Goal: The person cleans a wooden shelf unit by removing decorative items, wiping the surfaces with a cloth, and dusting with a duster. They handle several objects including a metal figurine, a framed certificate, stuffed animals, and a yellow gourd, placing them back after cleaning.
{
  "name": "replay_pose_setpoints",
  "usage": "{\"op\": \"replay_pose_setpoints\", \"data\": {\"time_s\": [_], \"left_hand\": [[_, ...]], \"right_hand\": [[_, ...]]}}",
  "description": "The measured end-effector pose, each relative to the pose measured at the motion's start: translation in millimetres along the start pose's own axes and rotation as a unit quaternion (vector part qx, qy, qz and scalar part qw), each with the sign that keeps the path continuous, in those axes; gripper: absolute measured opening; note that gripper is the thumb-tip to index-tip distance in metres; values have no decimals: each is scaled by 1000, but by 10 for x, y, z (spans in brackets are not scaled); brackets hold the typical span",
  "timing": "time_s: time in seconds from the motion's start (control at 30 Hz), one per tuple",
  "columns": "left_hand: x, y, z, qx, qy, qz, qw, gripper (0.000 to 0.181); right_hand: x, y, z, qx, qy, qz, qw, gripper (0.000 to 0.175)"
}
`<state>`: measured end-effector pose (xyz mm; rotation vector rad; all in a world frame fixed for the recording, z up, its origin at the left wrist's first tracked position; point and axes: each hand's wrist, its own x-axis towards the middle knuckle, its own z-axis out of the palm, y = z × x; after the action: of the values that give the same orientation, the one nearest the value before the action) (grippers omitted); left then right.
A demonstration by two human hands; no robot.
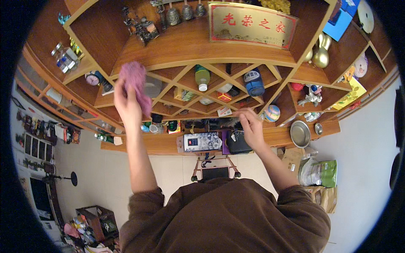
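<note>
My left hand (127, 102) grips a pink cloth (134, 83) at the left end of the wooden lattice rack (177, 79), just under the shelf edge. My right hand (250, 125) is at the rack's lower right edge, beside a small white card (224, 112) with red writing. Its fingers are bent; whether they pinch something is unclear. A green bottle (202, 77), a blue jar (254, 83) and a red-and-yellow box (224, 96) lie in the diamond-shaped compartments. Above, a gold plaque (253, 25) with red writing stands on the shelf.
Metal bells (173, 16) and a dark figurine (142, 30) stand on the upper shelf. A patterned ball (271, 113) and a steel bowl (300, 133) are at right. A boxed item with floral print (202, 141) rests on the lower ledge, above a wheeled frame (215, 172).
</note>
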<state>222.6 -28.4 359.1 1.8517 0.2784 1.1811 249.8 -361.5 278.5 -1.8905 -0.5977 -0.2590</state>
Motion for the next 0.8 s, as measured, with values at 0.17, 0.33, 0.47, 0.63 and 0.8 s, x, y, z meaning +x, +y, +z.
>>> {"op": "replay_pose_setpoints", "data": {"time_s": [0.17,0.33,0.47,0.63,0.8], "left_hand": [[-969,283,275,-289,-127,-152,937,34],[-1594,444,582,-414,-227,-292,832,39],[-1976,519,796,-315,-337,-275,843,34],[-2107,425,907,-275,-420,-211,839,29],[-2084,187,793,-258,-404,-232,846,26]], "right_hand": [[-56,-134,100,189,-10,38,981,20],[-277,-184,113,165,-77,-16,983,95],[-572,-164,295,321,-35,115,939,95],[-747,192,225,328,109,203,916,60],[-753,446,-124,370,304,244,844,44]]}}
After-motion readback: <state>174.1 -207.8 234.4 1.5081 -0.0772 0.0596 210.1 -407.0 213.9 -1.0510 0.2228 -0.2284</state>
